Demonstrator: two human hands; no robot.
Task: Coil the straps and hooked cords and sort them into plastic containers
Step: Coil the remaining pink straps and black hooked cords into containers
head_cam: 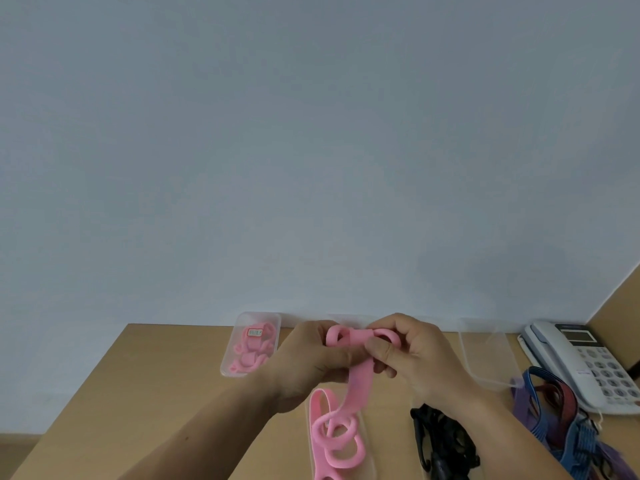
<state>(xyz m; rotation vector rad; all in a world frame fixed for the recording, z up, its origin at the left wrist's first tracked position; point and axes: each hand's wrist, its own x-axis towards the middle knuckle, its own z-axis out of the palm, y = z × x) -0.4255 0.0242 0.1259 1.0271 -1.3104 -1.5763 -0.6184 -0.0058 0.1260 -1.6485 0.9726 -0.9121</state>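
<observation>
Two hands wind a pink strap above the worktop point(156, 375).
The left hand point(311, 355) and the right hand point(412, 351) each grip the looped top of the pink strap point(358, 379), which is held between them with fingers curled round it. Its tail hangs down to a loose coil in the near clear container point(369, 470). The far container point(228, 362), left of the hands, holds coiled pink straps point(251, 355). The black cords point(443, 441) lie under the right wrist, and the coloured cords point(554, 420) lie beside a telephone point(581, 362).

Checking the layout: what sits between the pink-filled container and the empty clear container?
In the head view: the left hand and right hand, both gripping a pink strap.
</observation>
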